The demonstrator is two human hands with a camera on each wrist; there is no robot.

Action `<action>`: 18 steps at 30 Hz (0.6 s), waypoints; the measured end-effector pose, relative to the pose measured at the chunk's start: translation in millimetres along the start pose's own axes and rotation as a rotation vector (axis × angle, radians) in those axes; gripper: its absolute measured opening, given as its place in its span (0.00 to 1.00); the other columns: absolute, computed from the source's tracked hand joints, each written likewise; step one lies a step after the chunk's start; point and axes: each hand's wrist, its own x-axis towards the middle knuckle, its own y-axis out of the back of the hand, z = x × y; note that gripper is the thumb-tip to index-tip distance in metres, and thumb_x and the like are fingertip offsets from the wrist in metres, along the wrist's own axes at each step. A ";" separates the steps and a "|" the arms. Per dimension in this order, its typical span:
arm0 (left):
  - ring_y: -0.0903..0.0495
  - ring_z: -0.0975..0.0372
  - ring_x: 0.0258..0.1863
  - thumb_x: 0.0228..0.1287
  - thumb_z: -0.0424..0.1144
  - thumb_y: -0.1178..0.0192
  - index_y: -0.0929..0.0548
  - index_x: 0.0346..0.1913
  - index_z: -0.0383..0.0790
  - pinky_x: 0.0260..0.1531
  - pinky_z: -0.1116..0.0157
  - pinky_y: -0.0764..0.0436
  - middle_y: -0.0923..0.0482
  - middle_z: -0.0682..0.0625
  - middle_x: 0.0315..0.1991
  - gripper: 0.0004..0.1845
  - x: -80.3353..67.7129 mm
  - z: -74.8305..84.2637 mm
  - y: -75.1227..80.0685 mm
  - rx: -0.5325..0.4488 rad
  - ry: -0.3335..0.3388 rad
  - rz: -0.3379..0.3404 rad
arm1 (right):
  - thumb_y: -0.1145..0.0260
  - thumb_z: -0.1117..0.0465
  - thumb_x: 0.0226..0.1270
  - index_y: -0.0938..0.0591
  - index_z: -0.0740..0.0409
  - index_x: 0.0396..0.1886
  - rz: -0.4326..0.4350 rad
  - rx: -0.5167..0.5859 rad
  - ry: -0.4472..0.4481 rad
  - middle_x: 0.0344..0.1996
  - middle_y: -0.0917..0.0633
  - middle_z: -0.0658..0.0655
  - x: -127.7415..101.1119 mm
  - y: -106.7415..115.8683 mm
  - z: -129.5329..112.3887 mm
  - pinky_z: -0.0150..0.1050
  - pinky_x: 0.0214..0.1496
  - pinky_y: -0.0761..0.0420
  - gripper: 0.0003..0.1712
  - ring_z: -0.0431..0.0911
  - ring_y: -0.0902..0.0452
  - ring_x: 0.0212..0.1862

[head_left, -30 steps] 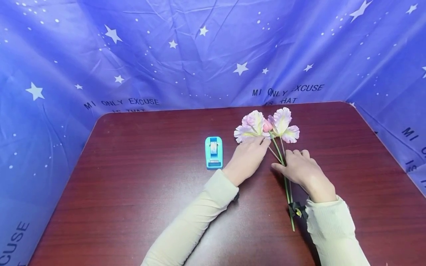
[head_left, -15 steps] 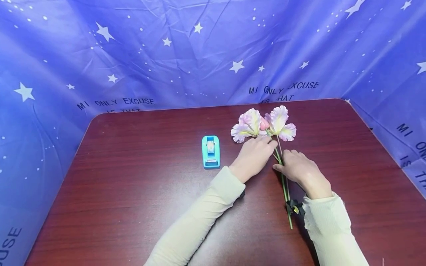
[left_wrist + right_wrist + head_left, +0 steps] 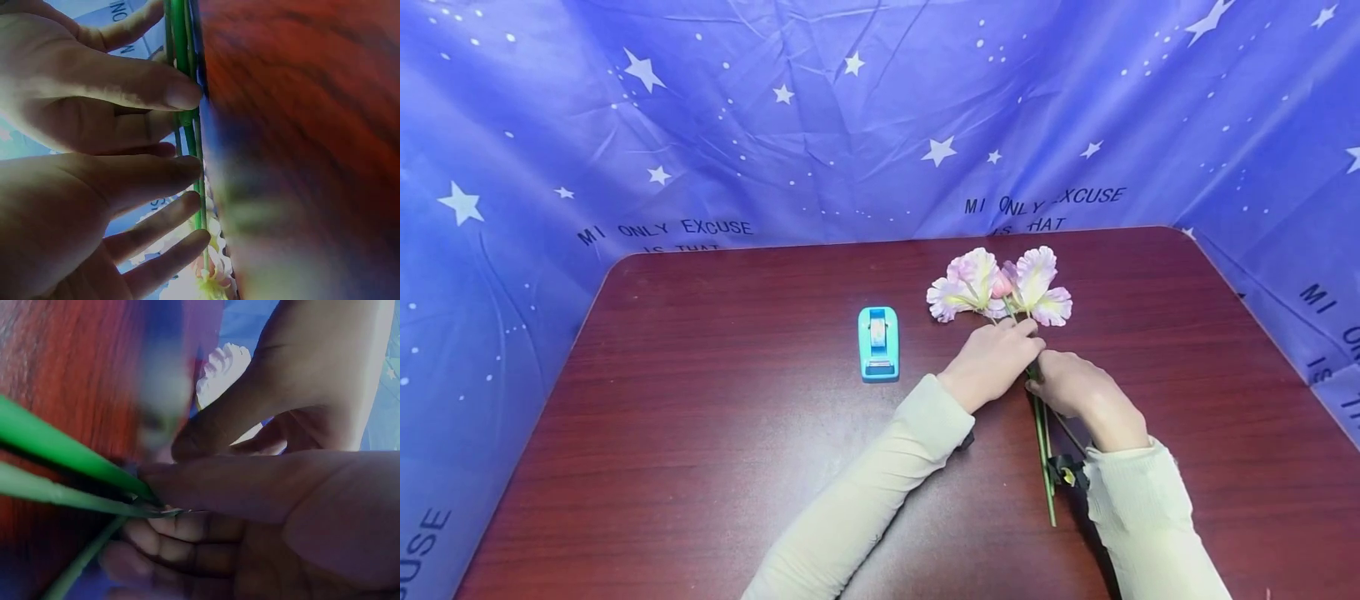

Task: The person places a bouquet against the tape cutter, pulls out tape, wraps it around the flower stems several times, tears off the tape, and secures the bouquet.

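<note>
Two pale pink and white ruffled flowers, the left one (image 3: 973, 275) and the right one (image 3: 1039, 279), lie at the far right of the table with a pink bud (image 3: 1002, 286) between them. Their green stems (image 3: 1042, 450) run together toward the near edge. Just under the blossoms, my left hand (image 3: 996, 362) pinches the stems between thumb and fingers. Right beside it, lower down, my right hand (image 3: 1086, 396) grips the same stems, thumb (image 3: 212, 487) pressed over curled fingers. Below the right hand, the stem ends (image 3: 69, 450) fan slightly apart.
A light-blue tape dispenser (image 3: 878, 343) with a roll of tape stands left of the hands on the dark red wooden table (image 3: 715, 400). Under the right cuff sits a small black item (image 3: 1066, 473) with a yellow spot. A blue star-printed curtain (image 3: 850, 125) encloses the table.
My left hand has slid right and nearer from beneath the left flower to the stems, beside the right hand. The right thumb has closed in, and one thin stem now angles out to the right.
</note>
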 end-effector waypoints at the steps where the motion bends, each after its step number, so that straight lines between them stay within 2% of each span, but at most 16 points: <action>1: 0.22 0.63 0.50 0.69 0.37 0.42 0.15 0.51 0.55 0.42 0.67 0.18 0.23 0.59 0.55 0.13 -0.1 0.6 -0.9 0.000 0.002 -0.010 | 0.39 0.63 0.64 0.25 0.62 0.24 0.001 -0.002 0.010 0.24 0.19 0.61 0.4 -0.7 0.2 0.53 0.33 0.21 0.10 0.54 0.21 0.28; 4: 0.23 0.63 0.51 0.70 0.37 0.44 0.15 0.51 0.54 0.43 0.68 0.18 0.23 0.59 0.57 0.13 -0.4 1.1 -2.2 -0.003 0.002 -0.025 | 0.40 0.65 0.62 0.25 0.63 0.24 0.004 -0.011 0.020 0.24 0.18 0.61 1.1 -1.5 0.8 0.50 0.33 0.22 0.08 0.52 0.22 0.27; 8: 0.23 0.62 0.53 0.71 0.36 0.45 0.16 0.53 0.54 0.45 0.68 0.18 0.24 0.58 0.60 0.14 -0.6 -0.1 -3.7 -0.012 -0.007 -0.031 | 0.39 0.65 0.61 0.22 0.69 0.33 0.013 -0.042 0.000 0.33 0.17 0.70 2.2 -1.3 0.1 0.57 0.38 0.21 0.08 0.58 0.20 0.33; 11: 0.24 0.62 0.54 0.71 0.36 0.44 0.16 0.54 0.54 0.46 0.68 0.18 0.25 0.57 0.61 0.15 -0.9 -2.0 -4.7 -0.012 -0.013 -0.029 | 0.39 0.65 0.62 0.22 0.71 0.36 0.026 -0.052 -0.005 0.36 0.17 0.73 3.0 -1.6 -1.2 0.59 0.39 0.21 0.11 0.62 0.18 0.35; 14: 0.24 0.61 0.55 0.71 0.36 0.44 0.16 0.54 0.54 0.46 0.68 0.18 0.26 0.57 0.62 0.14 -2.0 -3.6 -5.3 -0.012 -0.019 -0.029 | 0.38 0.64 0.62 0.22 0.70 0.34 0.032 -0.050 0.003 0.33 0.17 0.71 4.0 -2.3 -1.8 0.58 0.38 0.21 0.10 0.60 0.19 0.33; 18: 0.25 0.61 0.56 0.71 0.37 0.44 0.16 0.55 0.53 0.48 0.68 0.19 0.26 0.56 0.62 0.14 -4.0 -4.9 -6.6 -0.020 -0.036 -0.041 | 0.37 0.64 0.60 0.24 0.65 0.27 0.013 -0.016 0.003 0.25 0.18 0.62 4.1 -3.5 -1.3 0.52 0.35 0.22 0.08 0.53 0.22 0.28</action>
